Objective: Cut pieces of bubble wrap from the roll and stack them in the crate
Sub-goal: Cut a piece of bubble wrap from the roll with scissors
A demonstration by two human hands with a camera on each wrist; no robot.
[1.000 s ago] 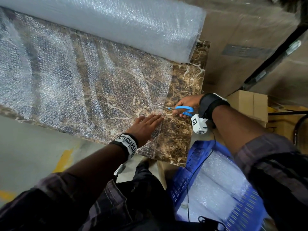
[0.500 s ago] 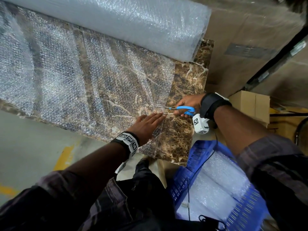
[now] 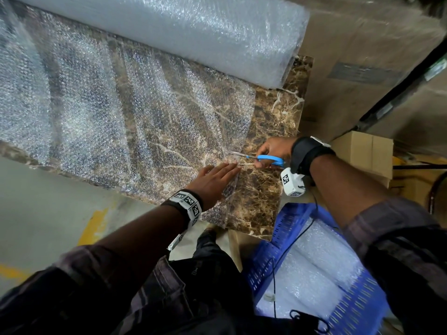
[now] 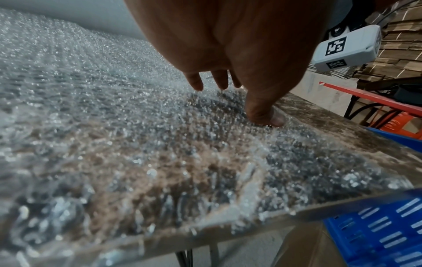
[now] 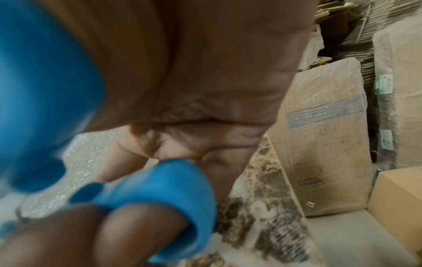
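Change: the view has shifted slightly; both hands remain at the sheet's right edge, the scissors hardly moved.
Table: brown marble top (image 3: 271, 131), carrying roll and sheet.
Roll: bubble wrap roll (image 3: 181, 32) lies along the far edge, its end near the far right corner.
Sheet: unrolled bubble wrap (image 3: 108, 122) covers the top up to its near edge.
Crate: blue crate (image 3: 275, 240) beside the near right corner (cut pieces (image 3: 314, 269) lie inside).
Left hand: left hand (image 3: 212, 180) flat, fingers straight, pressing the sheet by its right edge.
Right hand: right hand (image 3: 273, 151) curled through the handles of the scissors (image 3: 256, 157), blades parted at the sheet's edge.
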